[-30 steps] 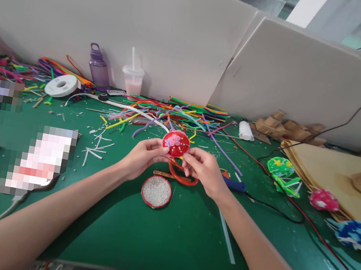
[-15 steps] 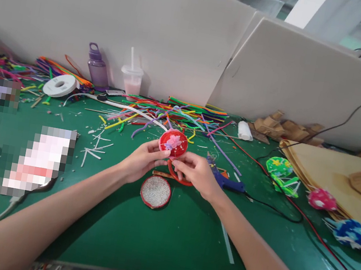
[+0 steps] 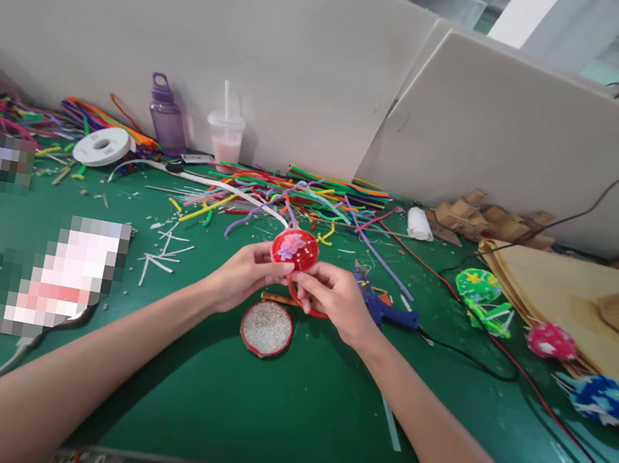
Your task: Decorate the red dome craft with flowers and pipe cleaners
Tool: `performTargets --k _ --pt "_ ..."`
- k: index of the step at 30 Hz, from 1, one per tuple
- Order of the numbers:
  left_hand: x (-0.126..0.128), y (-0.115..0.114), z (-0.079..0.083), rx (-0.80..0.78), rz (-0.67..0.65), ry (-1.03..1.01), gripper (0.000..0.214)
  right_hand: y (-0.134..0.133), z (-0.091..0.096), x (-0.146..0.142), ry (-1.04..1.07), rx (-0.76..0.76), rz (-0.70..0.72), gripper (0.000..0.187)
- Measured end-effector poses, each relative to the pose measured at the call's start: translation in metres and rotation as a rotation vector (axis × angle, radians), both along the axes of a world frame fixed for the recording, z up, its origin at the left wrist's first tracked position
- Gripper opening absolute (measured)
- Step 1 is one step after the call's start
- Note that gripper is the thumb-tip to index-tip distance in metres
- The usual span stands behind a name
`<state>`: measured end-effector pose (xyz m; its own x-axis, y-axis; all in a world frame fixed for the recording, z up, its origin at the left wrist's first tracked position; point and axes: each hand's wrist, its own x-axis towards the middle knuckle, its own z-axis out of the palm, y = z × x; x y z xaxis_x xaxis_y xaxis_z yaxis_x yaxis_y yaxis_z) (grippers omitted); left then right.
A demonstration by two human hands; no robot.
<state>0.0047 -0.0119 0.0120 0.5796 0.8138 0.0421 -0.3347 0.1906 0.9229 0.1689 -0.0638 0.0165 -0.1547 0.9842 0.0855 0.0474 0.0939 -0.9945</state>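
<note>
Red disc [image 3: 307, 255] sits in a two-handed hold above the green table [image 3: 310, 431].
The left hand [image 3: 241, 277] pinches its fuzzy-looking rim, some fingers hidden behind; pink and lilac flowers [image 3: 290, 245] dot its round face; the right hand [image 3: 331, 295] apparently pinches the lower edge, hiding part of an orange-red loop [image 3: 320, 315]; table stretches past a blue corded tool [image 3: 398, 315].

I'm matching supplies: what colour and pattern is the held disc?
The disc is red with white dots and pink and lilac flowers, shown in the head view.
</note>
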Motion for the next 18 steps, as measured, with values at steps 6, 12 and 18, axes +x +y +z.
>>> performTargets --k 6,12,18 --pt "0.0012 0.0006 -0.0045 0.021 0.038 0.004 0.024 0.0010 0.0014 0.0018 -0.001 0.002 -0.006 0.026" --pt "0.0013 0.0013 -0.0050 0.018 0.057 -0.017 0.023 0.0020 0.0017 0.0052 -0.021 0.014 0.018 0.019" --pt "0.0013 0.0010 -0.0042 0.058 0.064 0.024 0.027 0.0021 0.0021 0.0043 -0.023 0.012 -0.021 0.023"
